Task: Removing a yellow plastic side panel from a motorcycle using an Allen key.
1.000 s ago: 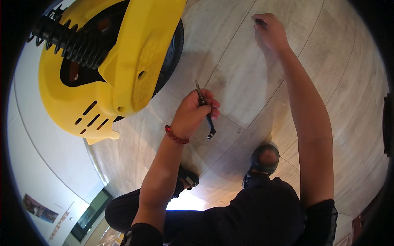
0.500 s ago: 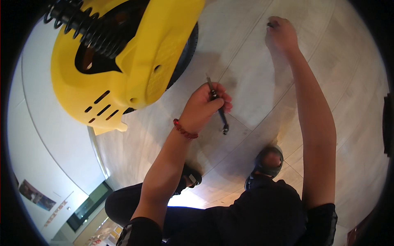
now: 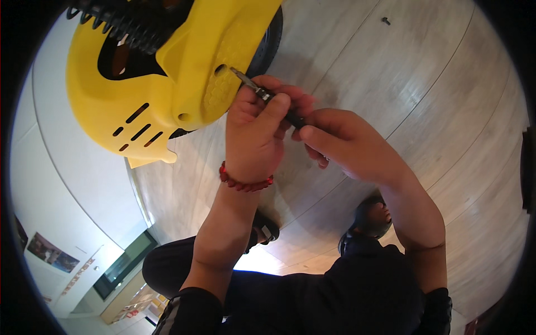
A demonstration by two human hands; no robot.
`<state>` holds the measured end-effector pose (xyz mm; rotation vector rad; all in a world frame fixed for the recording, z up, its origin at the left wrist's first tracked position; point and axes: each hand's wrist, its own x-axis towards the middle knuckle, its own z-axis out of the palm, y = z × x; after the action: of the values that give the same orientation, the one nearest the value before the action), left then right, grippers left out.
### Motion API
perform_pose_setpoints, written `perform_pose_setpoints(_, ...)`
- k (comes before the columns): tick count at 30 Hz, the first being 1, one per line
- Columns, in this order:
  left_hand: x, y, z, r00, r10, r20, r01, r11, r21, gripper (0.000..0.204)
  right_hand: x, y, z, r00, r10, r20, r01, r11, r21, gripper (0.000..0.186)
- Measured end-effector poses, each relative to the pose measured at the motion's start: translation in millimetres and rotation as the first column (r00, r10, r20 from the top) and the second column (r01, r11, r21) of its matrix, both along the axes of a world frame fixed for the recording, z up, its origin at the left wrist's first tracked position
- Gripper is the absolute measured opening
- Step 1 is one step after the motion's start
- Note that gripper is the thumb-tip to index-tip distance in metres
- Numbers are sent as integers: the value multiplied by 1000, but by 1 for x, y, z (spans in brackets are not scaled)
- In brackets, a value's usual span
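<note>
My left hand [image 3: 255,128], with a red bead bracelet at its wrist, is closed around a slim screwdriver [image 3: 258,91] with a dark handle and a metal shaft. Its tip points up and left, just beside a round hole in the yellow plastic body panel [image 3: 195,78]; I cannot tell whether it touches the panel. At the screwdriver's rear end, my right hand [image 3: 349,142] pinches the dark handle between thumb and fingers. Farther off on the floor lies a small black bolt [image 3: 385,21], apart from both hands.
A black coil spring [image 3: 120,25] and a black tyre [image 3: 269,47] belong to the yellow-panelled vehicle at upper left. Below it a white wall or cabinet [image 3: 61,184] curves along the left. My dark sandals [image 3: 365,220] rest on the pale wood-look floor [image 3: 435,84].
My left hand has brought the screwdriver up and left, near the panel's hole. My right hand has let go of the black bolt on the floor and moved back to the screwdriver's handle.
</note>
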<state>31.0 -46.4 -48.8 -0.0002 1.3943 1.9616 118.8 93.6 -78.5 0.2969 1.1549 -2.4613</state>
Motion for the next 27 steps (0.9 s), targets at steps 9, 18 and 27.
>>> perform_pose_setpoints(9,-10,-13,6,1000,-23,-22,22,998,-55,19,-3,-45,7,912,-352,-209,408,823,396,20)
perform_pose_setpoints(18,-11,-10,8,997,-52,-62,46,994,-99,21,-1,-45,7,900,-343,-269,434,764,477,18)
perform_pose_setpoints(27,-10,-4,9,993,-80,-82,74,995,-72,23,1,-40,8,902,-375,-214,432,798,420,18)
